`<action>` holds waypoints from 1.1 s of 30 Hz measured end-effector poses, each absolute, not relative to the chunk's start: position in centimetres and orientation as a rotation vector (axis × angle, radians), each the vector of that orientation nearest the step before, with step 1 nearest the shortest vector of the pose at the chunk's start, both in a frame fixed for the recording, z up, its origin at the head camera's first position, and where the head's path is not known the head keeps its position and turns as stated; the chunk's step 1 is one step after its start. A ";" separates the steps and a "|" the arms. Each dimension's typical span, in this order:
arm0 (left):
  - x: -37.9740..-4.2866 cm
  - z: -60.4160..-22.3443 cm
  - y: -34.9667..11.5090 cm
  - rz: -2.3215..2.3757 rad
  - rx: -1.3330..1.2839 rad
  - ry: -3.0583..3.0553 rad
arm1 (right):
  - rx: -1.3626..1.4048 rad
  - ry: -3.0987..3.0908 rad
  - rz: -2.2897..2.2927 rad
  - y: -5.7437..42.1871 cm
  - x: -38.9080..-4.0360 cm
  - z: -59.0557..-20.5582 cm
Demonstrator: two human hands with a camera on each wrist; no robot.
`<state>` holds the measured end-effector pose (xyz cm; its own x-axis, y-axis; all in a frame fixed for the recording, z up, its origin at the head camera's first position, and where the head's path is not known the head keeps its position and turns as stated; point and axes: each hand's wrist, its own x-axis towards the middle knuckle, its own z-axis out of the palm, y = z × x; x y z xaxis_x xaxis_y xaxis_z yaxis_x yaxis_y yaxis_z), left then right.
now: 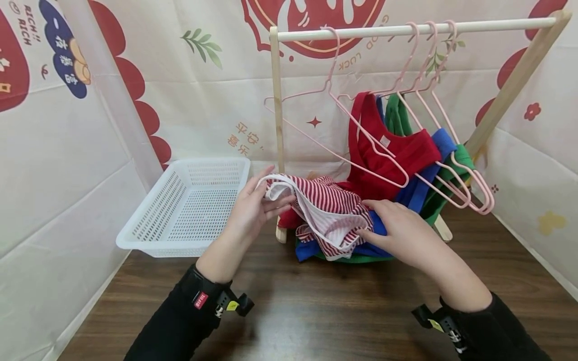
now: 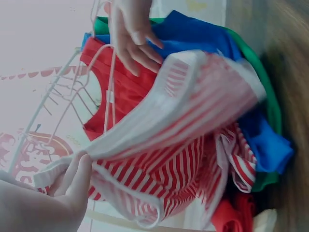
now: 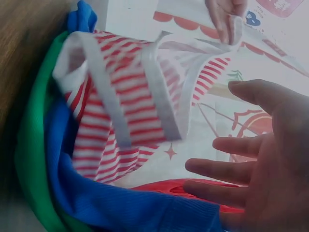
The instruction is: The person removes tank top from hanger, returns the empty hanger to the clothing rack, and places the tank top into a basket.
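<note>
A red-and-white striped sleeveless garment (image 1: 343, 198) with white trim is held up in front of the clothes rack. My left hand (image 1: 250, 208) pinches its white-edged strap end, as the left wrist view also shows. In the right wrist view, my right hand (image 3: 263, 150) has its fingers spread, holding nothing, beside the striped cloth. Behind the garment, a red vest (image 1: 370, 118), a blue garment (image 1: 417, 193) and a green garment (image 1: 397, 118) hang on pink hangers. A bare pink hanger (image 1: 328, 85) hangs at the left of the rail.
A wooden rack with a pale rail (image 1: 361, 33) stands at the back of the brown table (image 1: 325, 311). To the left sits a white perforated basket (image 1: 167, 246) with nothing in it. Printed cloth walls (image 1: 203, 100) enclose the back and sides.
</note>
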<state>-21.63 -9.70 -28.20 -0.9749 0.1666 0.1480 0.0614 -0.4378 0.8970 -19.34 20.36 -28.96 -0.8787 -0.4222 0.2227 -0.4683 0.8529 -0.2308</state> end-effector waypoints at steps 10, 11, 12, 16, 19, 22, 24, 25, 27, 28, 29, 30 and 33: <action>-21.7 -24.6 -9.9 2.713 0.467 1.556 | 0.720 -2.886 0.416 20.2 -19.4 -29.2; -21.7 -24.2 -10.0 2.716 0.479 1.560 | 0.722 -2.886 0.417 20.2 -19.4 -29.1; -21.6 -23.8 -10.0 2.715 0.496 1.571 | 0.726 -2.886 0.416 20.2 -19.4 -29.1; -21.5 -22.5 -10.3 2.660 0.568 1.669 | 0.736 -2.882 0.410 20.2 -19.4 -29.2; -21.8 -21.8 -10.3 2.571 0.586 1.742 | 0.738 -2.886 0.413 20.2 -19.4 -29.2; -22.2 -21.5 -10.0 2.467 0.596 1.780 | 0.738 -2.896 0.424 20.1 -19.4 -29.2; -22.5 -21.3 -9.6 2.400 0.625 1.789 | 0.739 -2.903 0.429 20.0 -19.5 -29.3; -22.6 -21.3 -9.3 2.369 0.647 1.792 | 0.741 -2.905 0.432 20.0 -19.5 -29.3; -22.9 -21.3 -8.7 2.288 0.703 1.833 | 0.746 -2.908 0.436 19.9 -19.6 -29.3; -23.0 -21.3 -8.4 2.244 0.730 1.863 | 0.747 -2.912 0.435 19.9 -19.7 -29.4; -23.2 -21.4 -8.1 2.199 0.758 1.900 | 0.748 -2.916 0.428 19.8 -19.8 -29.5; -23.3 -21.4 -7.9 2.157 0.787 1.934 | 0.749 -2.924 0.423 19.8 -19.8 -29.5; -23.9 -21.8 -7.2 2.060 0.867 1.990 | 0.756 -2.957 0.386 19.5 -20.0 -29.9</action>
<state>-23.87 -7.18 -21.80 -0.8220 0.4852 0.2981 0.2812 -0.1094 0.9534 -19.97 19.50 -29.93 -0.8770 -0.4640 0.1246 -0.4804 0.8477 -0.2250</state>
